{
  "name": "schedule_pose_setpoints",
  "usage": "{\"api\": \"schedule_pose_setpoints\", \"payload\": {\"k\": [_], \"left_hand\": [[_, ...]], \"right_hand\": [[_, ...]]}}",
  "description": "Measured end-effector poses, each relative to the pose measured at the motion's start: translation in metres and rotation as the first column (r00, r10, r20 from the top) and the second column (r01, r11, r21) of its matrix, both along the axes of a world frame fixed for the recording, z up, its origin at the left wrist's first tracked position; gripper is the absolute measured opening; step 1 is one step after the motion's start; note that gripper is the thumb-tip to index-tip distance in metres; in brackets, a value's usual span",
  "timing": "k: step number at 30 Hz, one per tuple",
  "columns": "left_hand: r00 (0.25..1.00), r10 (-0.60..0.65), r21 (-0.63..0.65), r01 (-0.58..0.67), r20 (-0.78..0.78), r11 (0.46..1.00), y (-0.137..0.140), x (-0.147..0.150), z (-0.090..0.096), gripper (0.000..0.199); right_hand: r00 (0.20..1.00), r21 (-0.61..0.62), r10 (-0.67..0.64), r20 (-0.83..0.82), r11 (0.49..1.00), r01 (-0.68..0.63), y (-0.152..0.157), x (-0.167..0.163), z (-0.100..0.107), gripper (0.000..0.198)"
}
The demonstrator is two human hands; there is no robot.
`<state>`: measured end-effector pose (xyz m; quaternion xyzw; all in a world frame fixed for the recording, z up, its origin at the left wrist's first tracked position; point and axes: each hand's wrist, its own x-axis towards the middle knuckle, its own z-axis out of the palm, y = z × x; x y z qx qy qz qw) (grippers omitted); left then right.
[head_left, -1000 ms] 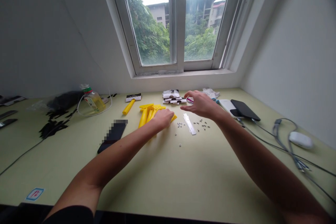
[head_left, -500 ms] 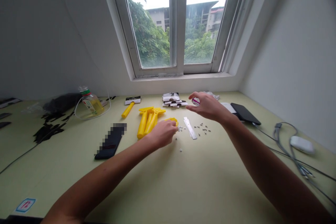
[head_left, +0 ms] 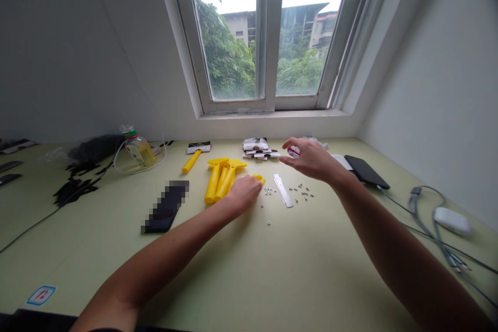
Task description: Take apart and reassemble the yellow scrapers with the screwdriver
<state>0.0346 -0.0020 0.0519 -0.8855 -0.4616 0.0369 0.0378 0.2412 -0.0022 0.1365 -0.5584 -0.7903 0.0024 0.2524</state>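
Note:
My left hand (head_left: 246, 192) has its fingers closed around a yellow plastic piece (head_left: 258, 179), seemingly a scraper handle, most of it hidden by the hand. Just left of it, several yellow scraper handles (head_left: 221, 179) lie side by side. Small nuts (head_left: 267, 191) are scattered right of this hand. My right hand (head_left: 311, 160) hovers toward the back of the table, thumb and forefinger apart. Through that gap shows a small clear thing with a purple stripe (head_left: 293, 151), apparently untouched. Between the hands lie thin metal strips (head_left: 283, 190), with small screws (head_left: 302, 191) to their right.
A stack of black-and-white packets (head_left: 259, 148) lies by the wall, left of which is an assembled yellow scraper (head_left: 191, 161). A phone (head_left: 165, 207) and an oil bottle (head_left: 140, 150) are on the left. A black power bank (head_left: 366, 171), cables (head_left: 431, 223) and a white case (head_left: 452, 220) occupy the right.
The view has shifted slightly, moving everything a little to the right. My left hand is slightly higher on the yellow piece; my right hand keeps its pose.

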Motion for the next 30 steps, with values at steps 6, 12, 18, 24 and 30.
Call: {"api": "schedule_pose_setpoints", "payload": {"k": [6,12,18,24,30], "left_hand": [[0.999,0.032,-0.011,-0.031,0.032,0.999,0.003,0.000,0.003,0.026],[0.989,0.083,0.052,-0.090,0.124,0.995,0.011,-0.001,0.012,0.019],[0.950,0.040,0.102,-0.075,0.309,0.992,0.024,-0.023,0.040,0.031],[0.884,-0.025,-0.063,0.062,0.467,0.996,0.040,-0.043,0.056,0.027],[0.883,0.069,-0.398,0.138,0.464,0.907,0.049,-0.037,0.052,0.032]], "right_hand": [[1.000,-0.017,-0.002,0.019,1.000,0.002,-0.001,-0.002,0.001,0.036],[1.000,-0.018,0.001,0.007,1.000,-0.001,-0.001,-0.003,0.000,0.035],[1.000,-0.004,0.017,0.000,1.000,-0.017,0.001,-0.002,-0.002,0.033],[1.000,-0.002,0.001,0.009,1.000,-0.001,0.002,-0.001,-0.002,0.033],[1.000,-0.018,-0.018,0.005,1.000,0.018,-0.001,0.000,0.002,0.033]]}}
